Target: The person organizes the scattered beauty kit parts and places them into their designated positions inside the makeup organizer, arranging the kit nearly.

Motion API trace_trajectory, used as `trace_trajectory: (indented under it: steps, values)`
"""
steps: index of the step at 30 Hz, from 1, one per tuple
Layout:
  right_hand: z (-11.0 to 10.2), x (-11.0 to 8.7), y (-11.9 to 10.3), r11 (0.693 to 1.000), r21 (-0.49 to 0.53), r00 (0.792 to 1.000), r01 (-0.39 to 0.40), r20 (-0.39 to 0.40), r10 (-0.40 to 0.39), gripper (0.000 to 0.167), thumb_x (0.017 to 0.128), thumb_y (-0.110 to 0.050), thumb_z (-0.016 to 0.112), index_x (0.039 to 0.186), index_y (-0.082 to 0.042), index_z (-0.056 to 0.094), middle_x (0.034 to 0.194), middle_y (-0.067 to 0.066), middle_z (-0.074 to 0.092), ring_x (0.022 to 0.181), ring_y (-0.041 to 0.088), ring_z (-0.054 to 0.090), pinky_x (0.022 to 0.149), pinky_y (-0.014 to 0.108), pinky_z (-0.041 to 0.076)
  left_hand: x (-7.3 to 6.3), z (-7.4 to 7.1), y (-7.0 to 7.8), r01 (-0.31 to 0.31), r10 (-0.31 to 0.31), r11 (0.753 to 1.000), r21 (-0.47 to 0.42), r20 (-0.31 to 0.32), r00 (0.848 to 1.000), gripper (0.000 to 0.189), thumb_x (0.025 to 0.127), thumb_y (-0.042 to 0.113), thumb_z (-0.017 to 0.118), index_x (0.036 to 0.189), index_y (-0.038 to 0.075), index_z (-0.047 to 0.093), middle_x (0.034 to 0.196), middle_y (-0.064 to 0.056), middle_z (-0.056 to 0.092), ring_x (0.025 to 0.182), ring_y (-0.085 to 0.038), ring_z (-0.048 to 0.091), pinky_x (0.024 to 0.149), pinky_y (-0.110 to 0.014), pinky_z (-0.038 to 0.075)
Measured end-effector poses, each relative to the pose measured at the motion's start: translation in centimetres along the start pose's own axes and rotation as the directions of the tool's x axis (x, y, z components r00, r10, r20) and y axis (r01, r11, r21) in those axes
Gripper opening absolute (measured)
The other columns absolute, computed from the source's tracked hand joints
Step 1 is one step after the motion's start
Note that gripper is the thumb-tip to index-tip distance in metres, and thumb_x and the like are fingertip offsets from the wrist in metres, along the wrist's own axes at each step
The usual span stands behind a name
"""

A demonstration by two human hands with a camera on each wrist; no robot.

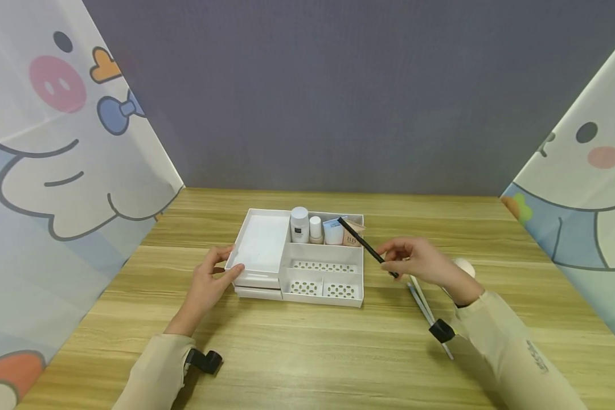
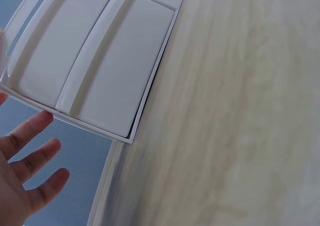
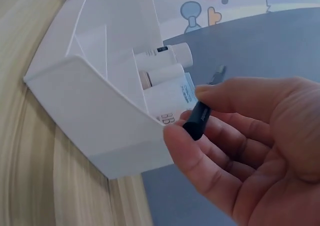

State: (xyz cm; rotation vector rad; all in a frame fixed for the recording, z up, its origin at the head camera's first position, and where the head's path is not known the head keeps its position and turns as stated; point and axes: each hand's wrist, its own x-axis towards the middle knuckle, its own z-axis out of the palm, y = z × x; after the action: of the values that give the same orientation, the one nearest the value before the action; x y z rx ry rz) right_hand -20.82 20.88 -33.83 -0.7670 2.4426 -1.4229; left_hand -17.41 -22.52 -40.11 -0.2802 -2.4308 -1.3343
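A white desktop organizer (image 1: 322, 251) stands on the table, with drawers (image 2: 107, 66) at its left front. At its left front corner is my left hand (image 1: 211, 283), thumb on the top edge and fingers along the side. Those fingers are spread and fairly straight in the left wrist view. Between thumb and fingers my right hand (image 1: 420, 261) pinches a slim black makeup pencil (image 1: 361, 240), slanting up toward the back compartment. There stand a white bottle (image 1: 299, 226), a small white-capped bottle (image 1: 315, 229), a pale blue tube (image 1: 333, 232) and a beige BB tube (image 3: 167, 118).
The organizer's front compartments (image 1: 324, 266) have perforated floors. Long thin sticks (image 1: 423, 304) lie on the wooden table (image 1: 307, 353) under my right forearm, near a white rounded object (image 1: 464, 266). A grey panel (image 1: 318, 97) rises behind the table.
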Motion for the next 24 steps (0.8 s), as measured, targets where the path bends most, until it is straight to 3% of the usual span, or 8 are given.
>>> trace_trajectory:
  steps: [8, 13, 20, 24]
  values:
    - [0.6, 1.5, -0.8, 0.996, -0.090, 0.993, 0.023, 0.118, -0.012, 0.026, 0.089, 0.001, 0.070, 0.113, 0.008, 0.066, 0.080, 0.005, 0.067, 0.064, 0.021, 0.064, 0.059, 0.041, 0.057, 0.0, 0.0, 0.2, -0.004, 0.004, 1.000, -0.012, 0.003, 1.000, 0.035, 0.091, 0.006, 0.071, 0.123, 0.000, 0.058, 0.132, -0.016, 0.062, 0.111, -0.017, 0.056, 0.084, -0.032, 0.048]
    - [0.9, 2.7, -0.9, 0.989, -0.142, 0.985, 0.051, 0.170, -0.026, 0.021, 0.089, 0.002, 0.069, 0.110, 0.006, 0.068, 0.074, 0.006, 0.065, 0.059, 0.018, 0.059, 0.055, 0.039, 0.055, 0.1, 0.0, 0.2, -0.012, 0.012, 1.000, -0.011, -0.001, 1.000, 0.034, 0.091, 0.005, 0.071, 0.122, 0.001, 0.059, 0.133, -0.016, 0.062, 0.110, -0.014, 0.055, 0.083, -0.028, 0.047]
    - [1.6, 4.1, -1.4, 0.969, -0.238, 0.968, 0.067, 0.253, -0.005, 0.017, 0.088, 0.000, 0.068, 0.105, 0.004, 0.071, 0.070, 0.005, 0.064, 0.054, 0.020, 0.057, 0.053, 0.032, 0.052, 0.1, 0.0, -0.1, -0.018, 0.018, 1.000, -0.005, -0.013, 1.000, 0.035, 0.089, 0.003, 0.071, 0.122, -0.001, 0.058, 0.133, -0.017, 0.062, 0.108, -0.001, 0.053, 0.082, -0.030, 0.048]
    - [2.2, 4.8, -1.9, 0.947, -0.310, 0.961, 0.080, 0.277, 0.010, 0.015, 0.087, 0.000, 0.069, 0.102, 0.001, 0.072, 0.067, 0.001, 0.061, 0.052, 0.015, 0.056, 0.054, 0.027, 0.050, 0.0, 0.0, -0.2, -0.009, 0.009, 1.000, -0.003, -0.010, 1.000, 0.037, 0.090, 0.004, 0.071, 0.123, -0.001, 0.058, 0.132, -0.017, 0.062, 0.108, -0.001, 0.053, 0.083, -0.033, 0.048]
